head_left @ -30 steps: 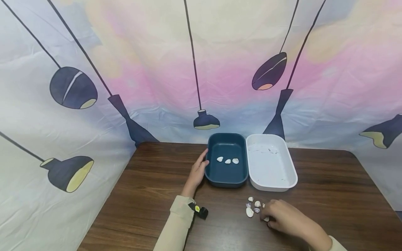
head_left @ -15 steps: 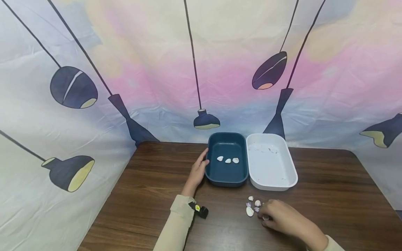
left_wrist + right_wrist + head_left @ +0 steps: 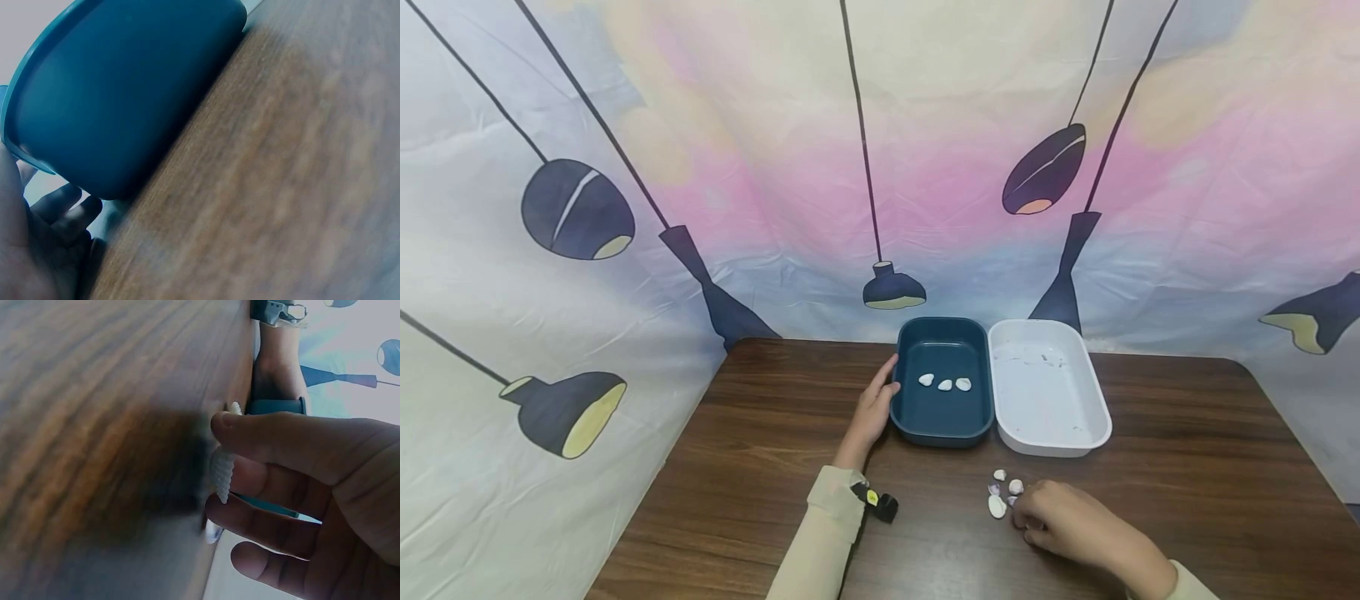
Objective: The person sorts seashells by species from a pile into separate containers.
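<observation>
My right hand lies low on the wooden table, in front of the trays. In the right wrist view, my right hand pinches a small ribbed white shell between thumb and a finger, against the tabletop. A few loose shells lie just left of its fingertips. My left hand rests with straight fingers against the left wall of the teal tray, thumb at the rim. Three white shells sit inside that tray. The left wrist view shows the tray wall beside my left hand.
A white tray stands touching the teal one on its right. A cloth backdrop printed with lamps hangs close behind and to the left of the table. Bare wood stretches on both sides of the trays.
My right hand has slid slightly left toward the loose shells and now covers the shell at its fingertips. The left hand and both trays have stayed put.
</observation>
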`<action>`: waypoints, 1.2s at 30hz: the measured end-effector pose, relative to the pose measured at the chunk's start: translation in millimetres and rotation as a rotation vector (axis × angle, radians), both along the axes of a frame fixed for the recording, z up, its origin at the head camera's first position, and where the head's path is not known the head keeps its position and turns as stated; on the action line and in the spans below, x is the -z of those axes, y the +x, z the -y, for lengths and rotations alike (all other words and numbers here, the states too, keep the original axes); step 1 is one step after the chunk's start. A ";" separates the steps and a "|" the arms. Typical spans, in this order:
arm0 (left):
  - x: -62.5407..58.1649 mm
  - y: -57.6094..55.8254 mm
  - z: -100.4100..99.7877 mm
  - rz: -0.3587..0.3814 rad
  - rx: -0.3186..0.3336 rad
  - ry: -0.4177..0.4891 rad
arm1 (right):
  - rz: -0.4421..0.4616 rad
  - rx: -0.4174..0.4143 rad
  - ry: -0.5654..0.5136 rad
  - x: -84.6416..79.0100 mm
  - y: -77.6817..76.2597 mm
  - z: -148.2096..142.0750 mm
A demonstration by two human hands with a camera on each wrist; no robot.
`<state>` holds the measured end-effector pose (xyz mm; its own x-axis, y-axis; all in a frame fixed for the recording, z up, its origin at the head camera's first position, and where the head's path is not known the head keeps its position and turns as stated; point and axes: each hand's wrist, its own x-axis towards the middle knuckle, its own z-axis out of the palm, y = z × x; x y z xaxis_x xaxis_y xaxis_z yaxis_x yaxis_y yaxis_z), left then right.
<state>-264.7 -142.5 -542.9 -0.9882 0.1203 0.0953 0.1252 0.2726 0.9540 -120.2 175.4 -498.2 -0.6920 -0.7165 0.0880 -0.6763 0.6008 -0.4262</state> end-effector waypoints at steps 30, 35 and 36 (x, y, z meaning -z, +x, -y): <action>0.4 0.4 -0.4 0.011 -0.005 -0.006 | -0.107 -0.056 -0.026 -59.3 -56.5 33.4; 0.6 0.1 0.8 -0.002 -0.001 -0.012 | -0.134 -0.043 -0.038 -61.8 -69.7 40.3; 0.8 0.0 0.9 -0.006 0.000 -0.013 | -0.134 -0.042 -0.037 -61.6 -72.0 42.1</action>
